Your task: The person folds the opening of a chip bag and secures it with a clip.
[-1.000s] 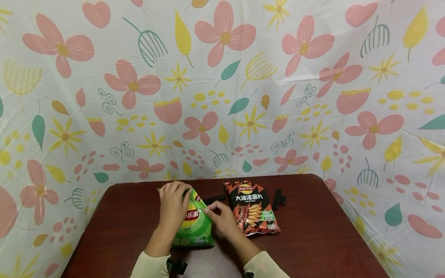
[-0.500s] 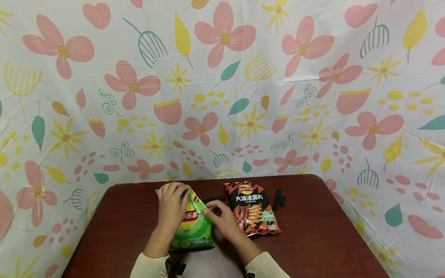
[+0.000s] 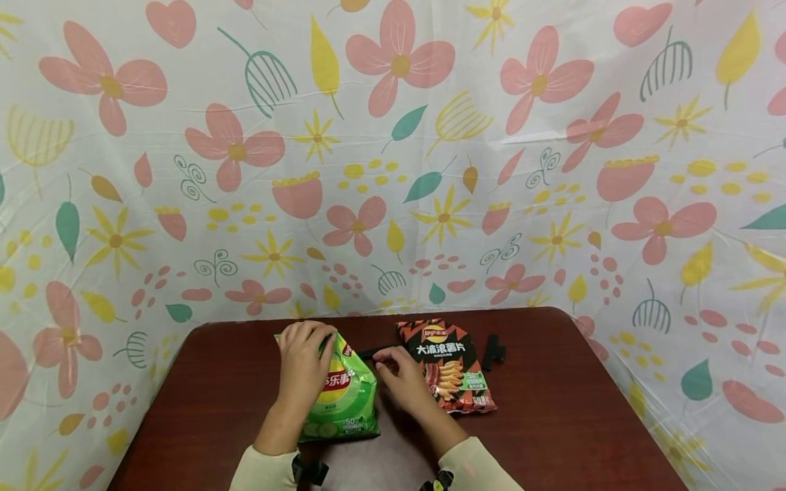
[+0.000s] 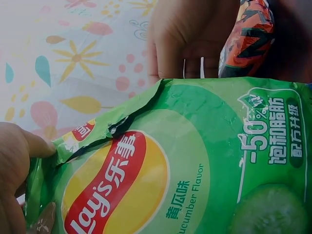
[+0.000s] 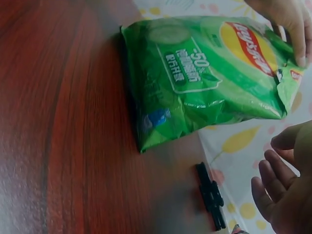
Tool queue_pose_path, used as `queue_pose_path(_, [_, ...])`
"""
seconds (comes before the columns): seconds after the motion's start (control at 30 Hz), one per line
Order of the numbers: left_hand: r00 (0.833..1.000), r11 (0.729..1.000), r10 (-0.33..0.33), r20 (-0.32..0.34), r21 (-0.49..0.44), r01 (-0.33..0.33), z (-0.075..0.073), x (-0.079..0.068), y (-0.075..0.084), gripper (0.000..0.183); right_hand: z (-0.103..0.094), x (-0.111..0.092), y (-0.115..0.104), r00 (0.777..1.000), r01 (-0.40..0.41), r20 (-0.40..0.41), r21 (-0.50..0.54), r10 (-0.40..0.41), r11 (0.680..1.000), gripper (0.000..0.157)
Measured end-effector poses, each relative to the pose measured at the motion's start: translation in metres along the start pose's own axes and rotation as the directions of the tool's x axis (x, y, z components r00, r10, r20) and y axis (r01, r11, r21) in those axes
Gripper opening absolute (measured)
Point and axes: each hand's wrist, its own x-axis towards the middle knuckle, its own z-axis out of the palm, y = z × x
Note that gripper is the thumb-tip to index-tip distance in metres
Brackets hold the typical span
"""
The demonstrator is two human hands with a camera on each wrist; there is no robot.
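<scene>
My left hand [image 3: 305, 365] grips the top of a green Lay's chip bag [image 3: 353, 409], which stands tilted on the table. In the left wrist view, the upper edge of the chip bag [image 4: 109, 124] is folded over, with thumb and fingers at its corner. Just right of the bag, my right hand [image 3: 405, 383] hovers apart from it, fingers loosely bent and holding nothing. A black bag clip [image 5: 210, 197] lies on the table near those fingers in the right wrist view; the head view shows part of this clip [image 3: 367, 353] behind the green bag.
A red and black chip bag [image 3: 451, 365] lies flat beside my right hand. Further right is a second black clip [image 3: 493, 352]. The dark red wooden table [image 3: 552, 423] ends at a flower-printed curtain [image 3: 393, 170].
My right hand has let go of the green bag's folded edge and moved slightly right and away. My left hand keeps its grip on the bag.
</scene>
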Motion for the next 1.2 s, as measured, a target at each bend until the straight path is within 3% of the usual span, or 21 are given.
queue_pose_path(0.23, [1.000, 1.000, -0.007, 0.005, 0.000, 0.007, -0.001, 0.000, 0.001, 0.013, 0.001, 0.004, 0.005, 0.999, 0.035, 0.021, -0.133, -0.033, 0.990, 0.018])
queue_pose_path(0.43, [1.000, 1.000, -0.006, -0.003, 0.001, 0.006, -0.001, -0.001, 0.001, 0.014, 0.004, 0.005, 0.007, 0.996, 0.074, 0.075, -0.283, -0.055, 0.956, 0.023])
queue_pose_path(0.73, [1.000, 1.000, -0.007, -0.001, 0.005, 0.007, -0.002, -0.002, 0.002, 0.013, 0.007, 0.006, 0.011, 0.978, 0.168, 0.193, -0.498, -0.080, 0.851, 0.028])
queue_pose_path(0.93, [1.000, 1.000, -0.013, 0.007, -0.001, 0.013, -0.002, -0.002, 0.002, 0.013, 0.008, 0.007, 0.013, 0.970, 0.146, 0.242, -0.550, -0.010, 0.822, 0.036])
queue_pose_path(1.2, [1.000, 1.000, -0.015, 0.015, -0.002, 0.015, -0.003, -0.001, 0.003, 0.013, 0.011, 0.010, 0.017, 0.962, 0.158, 0.274, -0.595, 0.015, 0.788, 0.038])
